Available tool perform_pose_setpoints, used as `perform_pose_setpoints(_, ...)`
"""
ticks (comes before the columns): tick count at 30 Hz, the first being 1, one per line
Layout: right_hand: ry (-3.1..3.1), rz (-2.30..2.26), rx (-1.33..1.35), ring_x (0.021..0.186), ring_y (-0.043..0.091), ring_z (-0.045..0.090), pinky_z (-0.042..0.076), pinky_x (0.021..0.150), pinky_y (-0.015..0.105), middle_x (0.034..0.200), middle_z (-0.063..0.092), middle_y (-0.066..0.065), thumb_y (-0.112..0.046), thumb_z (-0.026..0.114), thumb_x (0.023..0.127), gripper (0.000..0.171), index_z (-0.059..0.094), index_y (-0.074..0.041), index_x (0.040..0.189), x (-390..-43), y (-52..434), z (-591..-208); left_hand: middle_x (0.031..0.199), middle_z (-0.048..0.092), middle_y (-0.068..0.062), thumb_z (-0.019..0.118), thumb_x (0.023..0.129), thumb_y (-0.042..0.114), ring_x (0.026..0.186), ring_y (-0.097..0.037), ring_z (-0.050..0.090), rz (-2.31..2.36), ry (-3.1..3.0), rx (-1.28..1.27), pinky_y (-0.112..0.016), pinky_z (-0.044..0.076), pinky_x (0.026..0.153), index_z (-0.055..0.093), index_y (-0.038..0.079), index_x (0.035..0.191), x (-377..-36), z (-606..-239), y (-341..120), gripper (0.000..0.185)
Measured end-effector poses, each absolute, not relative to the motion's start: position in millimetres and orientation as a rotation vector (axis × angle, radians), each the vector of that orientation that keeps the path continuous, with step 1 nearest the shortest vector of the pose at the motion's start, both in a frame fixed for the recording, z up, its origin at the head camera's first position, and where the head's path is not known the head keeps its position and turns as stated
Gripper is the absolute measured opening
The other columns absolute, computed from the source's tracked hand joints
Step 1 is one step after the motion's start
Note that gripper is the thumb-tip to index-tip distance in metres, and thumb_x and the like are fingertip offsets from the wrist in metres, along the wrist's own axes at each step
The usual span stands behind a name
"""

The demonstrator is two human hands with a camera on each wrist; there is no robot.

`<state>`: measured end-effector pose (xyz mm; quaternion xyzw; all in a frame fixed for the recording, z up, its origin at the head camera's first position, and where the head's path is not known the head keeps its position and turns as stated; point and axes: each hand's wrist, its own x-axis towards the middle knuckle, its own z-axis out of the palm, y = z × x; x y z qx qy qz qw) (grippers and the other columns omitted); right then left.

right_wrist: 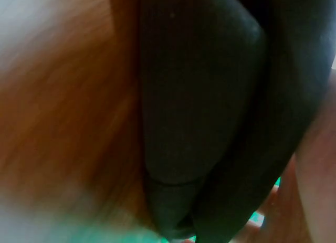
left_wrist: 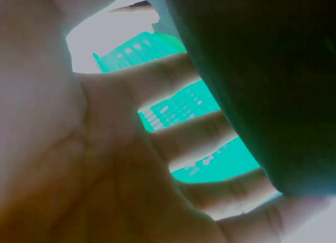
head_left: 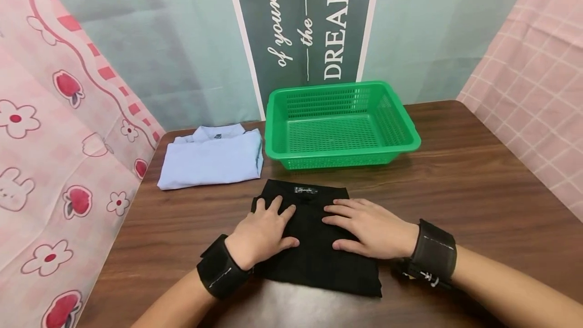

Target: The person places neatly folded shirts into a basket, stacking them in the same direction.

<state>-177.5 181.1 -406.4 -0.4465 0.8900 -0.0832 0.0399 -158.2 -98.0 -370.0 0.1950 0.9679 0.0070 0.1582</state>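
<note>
1. Two hands press flat on a folded black garment (head_left: 314, 237) lying on a dark wooden table (head_left: 455, 191); the cloth sits directly beneath the fingers of both, with its collar label at the edge just beyond the fingertips.

2. The garment's long axis runs away from the person toward a green basket (head_left: 339, 125), which stands ahead of the fingertips, near the cloth's far edge but not touching it.

3. The left hand (head_left: 264, 232) rests on the left half of the cloth, its fingers (head_left: 275, 205) straight and lightly spread, pointing forward toward the label; nothing is gripped.

4. The right hand (head_left: 369, 227) lies on the right half, its fingers (head_left: 339, 211) straight and slightly fanned, angled inward so that the tips come close to those of the left hand without meeting.

5. Both hands sit about equally near the cloth's middle; the right lies closer to the basket's near right corner, the left closer to its near left corner.

6. The left wrist view confirms splayed fingers (left_wrist: 178, 80) over dark fabric (left_wrist: 262, 85), with green mesh (left_wrist: 184, 104) showing between them.

7. The right wrist view shows only blurred folds of black cloth (right_wrist: 210, 106) against wood grain; the fingers cannot be made out there.

8. Out past the left fingers, well apart from them, a folded light blue shirt (head_left: 211, 158) lies beside the basket.
</note>
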Motion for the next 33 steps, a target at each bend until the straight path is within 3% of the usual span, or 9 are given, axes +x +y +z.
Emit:
perform_pose_setpoints(9, 2.696, -0.28, -1.351, 0.149, 0.034, 0.05, 0.045, 0.114, 0.063, 0.16, 0.054, 0.005, -0.057, 0.051, 0.108, 0.054, 0.059, -0.026, 0.15, -188.6, 209.4, -403.1, 0.166, 0.042, -0.015, 0.066, 0.098, 0.06, 0.146, -0.047, 0.046, -0.015, 2.738, 0.696, -0.052, 0.058, 0.101, 0.047, 0.024, 0.161, -159.1, -368.0, -88.2, 0.075)
perform_pose_setpoints(16, 2.703, -0.484, -1.139, 0.149, 0.044, 0.046, 0.044, 0.113, 0.066, 0.164, 0.045, 0.02, -0.05, 0.065, 0.103, 0.063, 0.054, -0.014, 0.154, -199.9, 217.4, -392.4, 0.159, 0.052, -0.016, 0.066, 0.104, 0.043, 0.141, -0.046, 0.053, 0.016, 2.735, 0.823, -0.059, 0.052, 0.109, 0.054, 0.018, 0.155, -189.2, -353.0, -104.0, 0.059)
perform_pose_setpoints(23, 2.572, -0.59, -0.903, 0.147, 0.047, 0.045, 0.045, 0.111, 0.064, 0.161, 0.045, 0.023, -0.049, 0.08, 0.092, 0.092, 0.039, -0.005, 0.161, -223.9, 213.6, -381.2, 0.167, 0.039, -0.019, 0.083, 0.091, 0.042, 0.149, -0.042, 0.046, 0.014, 2.572, 0.717, -0.055, 0.044, 0.119, 0.037, 0.015, 0.165, -239.5, -336.8, -109.3, 0.092)
perform_pose_setpoints(28, 2.507, -0.607, -0.899, 0.131, 0.038, 0.056, 0.05, 0.104, 0.053, 0.151, 0.052, 0.021, -0.046, 0.088, 0.085, 0.097, 0.041, -0.004, 0.159, -233.0, 209.2, -380.1, 0.17, 0.034, -0.018, 0.088, 0.087, 0.041, 0.156, -0.038, 0.038, 0.05, 2.445, 0.721, -0.052, 0.04, 0.123, 0.032, 0.017, 0.167, -255.2, -342.9, -103.7, 0.101)
perform_pose_setpoints(33, 2.458, -0.633, -0.872, 0.13, 0.034, 0.054, 0.05, 0.102, 0.05, 0.147, 0.051, 0.019, -0.044, 0.09, 0.083, 0.098, 0.041, -0.005, 0.159, -239.0, 206.5, -378.9, 0.173, 0.029, -0.016, 0.09, 0.084, 0.041, 0.159, -0.035, 0.033, 0.057, 2.395, 0.736, -0.05, 0.038, 0.125, 0.03, 0.023, 0.168, -262.7, -349.8, -99.5, 0.105)
